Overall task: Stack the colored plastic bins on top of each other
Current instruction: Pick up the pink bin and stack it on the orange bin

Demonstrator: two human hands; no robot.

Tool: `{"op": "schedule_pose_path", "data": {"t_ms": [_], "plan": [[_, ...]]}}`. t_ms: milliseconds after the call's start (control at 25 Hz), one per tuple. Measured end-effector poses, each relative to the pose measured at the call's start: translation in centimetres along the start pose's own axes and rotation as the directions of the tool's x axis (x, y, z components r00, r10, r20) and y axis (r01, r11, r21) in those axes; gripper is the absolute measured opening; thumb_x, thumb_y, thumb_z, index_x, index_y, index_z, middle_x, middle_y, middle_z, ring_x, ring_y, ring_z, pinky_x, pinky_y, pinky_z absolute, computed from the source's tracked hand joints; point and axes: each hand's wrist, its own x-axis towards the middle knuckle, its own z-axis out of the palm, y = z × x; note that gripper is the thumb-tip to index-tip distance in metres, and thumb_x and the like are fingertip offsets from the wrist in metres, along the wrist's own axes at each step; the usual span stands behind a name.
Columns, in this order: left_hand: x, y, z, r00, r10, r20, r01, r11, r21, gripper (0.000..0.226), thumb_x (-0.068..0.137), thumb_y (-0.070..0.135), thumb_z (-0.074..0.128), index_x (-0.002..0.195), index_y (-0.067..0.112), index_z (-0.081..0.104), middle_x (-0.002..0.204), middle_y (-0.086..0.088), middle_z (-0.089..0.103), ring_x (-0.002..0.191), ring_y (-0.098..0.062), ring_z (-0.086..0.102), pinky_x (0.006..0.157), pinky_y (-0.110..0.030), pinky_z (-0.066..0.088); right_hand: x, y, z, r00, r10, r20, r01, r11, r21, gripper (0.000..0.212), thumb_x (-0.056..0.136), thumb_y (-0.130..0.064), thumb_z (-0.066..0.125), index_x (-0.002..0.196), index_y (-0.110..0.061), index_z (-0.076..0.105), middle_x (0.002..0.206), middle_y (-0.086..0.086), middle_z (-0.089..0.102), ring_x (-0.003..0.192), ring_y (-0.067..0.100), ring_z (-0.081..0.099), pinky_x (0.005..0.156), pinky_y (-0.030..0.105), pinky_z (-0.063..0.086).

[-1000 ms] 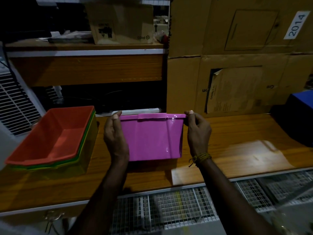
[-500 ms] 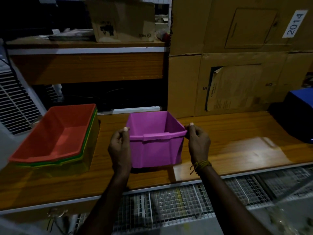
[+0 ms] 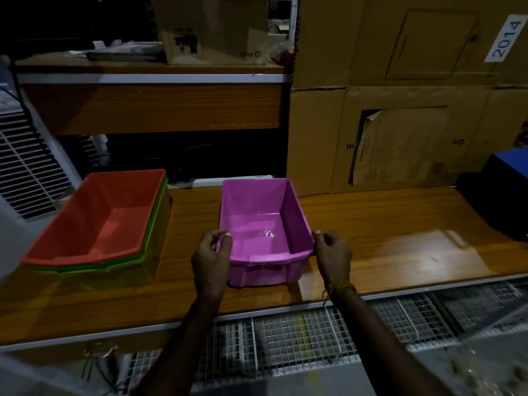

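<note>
The pink bin stands upright on the wooden table, open side up and empty, near the front edge. The left hand pinches the rim at the near left corner, and the right hand pinches the rim at the near right corner; the fingers of both are closed on this rim. The bin looks light, made of thin, stiff plastic, and its glossy surface may be a little slippery. The rim is folded outward, so I judge it is the best place for a hold, one hand on each side.

To the left, a little apart, stands the stack of bins: an orange one on top, green and yellow below it. The pink one should nest into the orange one easily if it is kept level.

The table is smooth and shiny. The room is dark, with cardboard boxes behind and a shelf above the stack.
</note>
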Motion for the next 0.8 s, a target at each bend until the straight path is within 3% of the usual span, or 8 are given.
{"op": "schedule_pose_path", "data": {"t_ms": [200,360,440,600,800], "plan": [[-0.6,-0.2,1.0,0.997,-0.055,0.053,0.052,0.997,0.06,0.018,0.079,0.045,0.06,0.092,0.036,0.068,0.104,0.008,0.071,0.101,-0.018,0.066,0.086,-0.048,0.057,0.2,1.0,-0.2,0.999,0.039,0.035,-0.038,0.999,-0.035,0.02,0.098,-0.022,0.054,0.088,-0.016,0.071,0.086,0.006,0.072,0.085,0.027,0.07,0.074,0.034,0.057],[-0.7,0.1,2.3,1.0,0.005,0.006,-0.007,0.943,0.332,0.01,0.084,0.028,0.064,0.092,0.033,0.068,0.109,-0.005,0.066,0.105,-0.029,0.06,0.084,-0.032,0.046,1.1,1.6,-0.6,0.996,0.041,0.082,-0.04,0.999,-0.02,0.02,0.098,-0.019,0.054,0.098,-0.012,0.073,0.093,0.01,0.075,0.088,0.029,0.071,0.083,0.051,0.059],[-0.5,0.6,3.1,1.0,0.001,-0.002,0.0,0.897,0.442,0.014,0.085,0.026,0.065,0.097,0.029,0.07,0.115,-0.009,0.063,0.109,-0.032,0.057,0.084,-0.031,0.041,1.8,1.6,-0.5,0.994,0.024,0.106,-0.022,1.0,-0.019,0.02,0.099,-0.02,0.054,0.102,-0.012,0.072,0.096,0.009,0.074,0.089,0.028,0.072,0.082,0.051,0.06],[0.4,1.5,4.5,0.999,-0.009,0.04,-0.014,0.845,0.535,0.019,0.088,0.025,0.065,0.107,0.024,0.069,0.122,-0.011,0.06,0.117,-0.031,0.053,0.098,-0.039,0.043,3.5,1.2,0.1,0.987,-0.028,0.158,0.033,0.999,-0.032,0.018,0.099,-0.022,0.054,0.106,-0.016,0.07,0.102,0.009,0.072,0.088,0.026,0.073,0.075,0.046,0.063],[1.6,2.2,6.1,0.999,-0.036,0.021,0.014,0.757,0.654,0.024,0.088,0.029,0.064,0.111,0.024,0.068,0.125,-0.011,0.061,0.12,-0.031,0.052,0.097,-0.035,0.04,5.5,1.5,1.1,0.973,-0.041,0.229,0.06,0.995,-0.076,0.024,0.098,-0.019,0.053,0.115,-0.015,0.069,0.12,0.014,0.062,0.1,0.029,0.068,0.086,0.047,0.06]]}}
